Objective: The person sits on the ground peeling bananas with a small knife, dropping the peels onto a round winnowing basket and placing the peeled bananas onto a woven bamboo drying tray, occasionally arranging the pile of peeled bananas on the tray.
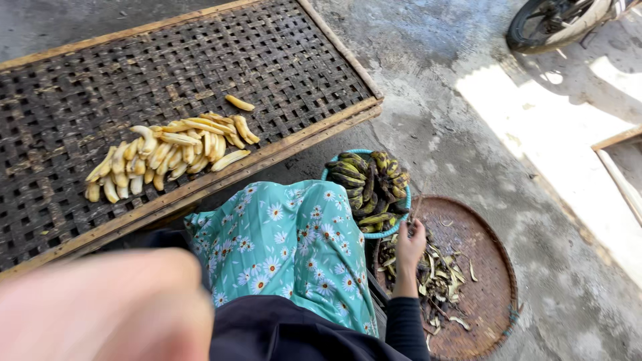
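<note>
Head view: right hand (409, 242) hangs over the near rim of the teal basket (403, 200), fingers loosely curled at the dark unpeeled bananas (371, 190), whose long axes mostly run left-right; can't tell if it's pinching one. Left hand (107, 307) is a close blur, grip unreadable. Peeled bananas (170, 150) lie heaped near the woven drying rack's (200, 60) front edge. Peels (438, 274) litter the round tray (491, 294). No labels visible.
</note>
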Demonstrator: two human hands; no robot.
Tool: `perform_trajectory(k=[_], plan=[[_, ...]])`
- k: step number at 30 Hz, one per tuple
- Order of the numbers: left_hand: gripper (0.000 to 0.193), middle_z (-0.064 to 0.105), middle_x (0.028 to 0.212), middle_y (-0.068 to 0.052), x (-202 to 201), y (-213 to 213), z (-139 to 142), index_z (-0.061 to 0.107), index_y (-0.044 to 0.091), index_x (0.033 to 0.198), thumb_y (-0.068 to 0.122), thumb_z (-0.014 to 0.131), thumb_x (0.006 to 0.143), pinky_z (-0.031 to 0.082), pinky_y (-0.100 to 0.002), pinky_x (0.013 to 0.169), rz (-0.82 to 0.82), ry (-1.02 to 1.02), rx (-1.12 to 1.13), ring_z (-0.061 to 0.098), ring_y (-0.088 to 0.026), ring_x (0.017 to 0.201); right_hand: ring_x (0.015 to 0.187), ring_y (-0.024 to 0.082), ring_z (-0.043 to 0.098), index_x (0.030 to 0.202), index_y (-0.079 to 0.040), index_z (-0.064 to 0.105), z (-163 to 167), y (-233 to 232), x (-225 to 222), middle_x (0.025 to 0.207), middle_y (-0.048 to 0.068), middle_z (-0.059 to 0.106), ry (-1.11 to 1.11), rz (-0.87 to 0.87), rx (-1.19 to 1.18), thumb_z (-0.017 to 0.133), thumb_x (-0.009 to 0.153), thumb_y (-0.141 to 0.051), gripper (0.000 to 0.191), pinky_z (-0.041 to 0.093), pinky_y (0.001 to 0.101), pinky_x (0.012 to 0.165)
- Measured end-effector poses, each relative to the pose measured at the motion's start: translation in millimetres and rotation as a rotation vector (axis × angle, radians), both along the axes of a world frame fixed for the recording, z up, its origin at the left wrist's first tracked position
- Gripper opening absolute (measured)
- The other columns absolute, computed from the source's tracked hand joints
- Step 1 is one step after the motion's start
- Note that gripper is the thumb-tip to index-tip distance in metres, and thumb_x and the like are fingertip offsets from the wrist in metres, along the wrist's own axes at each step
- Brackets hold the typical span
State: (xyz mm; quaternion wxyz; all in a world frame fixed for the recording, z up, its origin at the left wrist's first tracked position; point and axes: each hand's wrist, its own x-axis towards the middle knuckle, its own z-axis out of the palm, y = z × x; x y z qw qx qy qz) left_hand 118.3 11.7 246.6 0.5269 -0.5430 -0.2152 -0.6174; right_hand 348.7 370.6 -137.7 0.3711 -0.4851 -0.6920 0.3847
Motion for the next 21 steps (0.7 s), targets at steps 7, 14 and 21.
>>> perform_trajectory(k=[7,14,21], plan=[[0.034,0.057,0.103,-0.001,-4.8,201.1,-192.7,0.056,0.003,0.138,0.013,0.061,0.107,0.045,-0.022,0.07,-0.91,-1.389,-0.5,0.049,-0.008,0.082,0.084,0.03,0.069,0.111,0.0,0.067,37.3,-2.7,-107.9,0.093,0.018,0.071,-0.128,0.042,0.146,0.07,0.089,-0.015,0.027,0.054,0.0408,0.078],[0.033,0.061,0.105,0.003,44.1,306.0,-318.4,0.057,0.011,0.132,0.015,0.059,0.099,0.046,-0.023,0.066,-1.265,-2.006,-0.631,0.054,-0.007,0.083,0.094,0.04,0.07,0.112,-0.003,0.065,61.9,-10.6,-150.9,0.1,0.022,0.073,-0.482,0.074,0.024,0.071,0.092,-0.024,0.03,0.053,0.0503,0.079],[0.038,0.058,0.106,-0.002,19.5,313.2,-316.7,0.057,0.004,0.134,0.005,0.064,0.096,0.051,-0.024,0.081,-0.867,-1.822,-0.864,0.057,-0.01,0.093,0.091,0.035,0.074,0.107,-0.003,0.064,68.9,3.5,-136.0,0.095,0.018,0.075,-0.372,0.058,-0.046,0.083,0.077,-0.026,0.042,0.056,0.0444,0.084]])
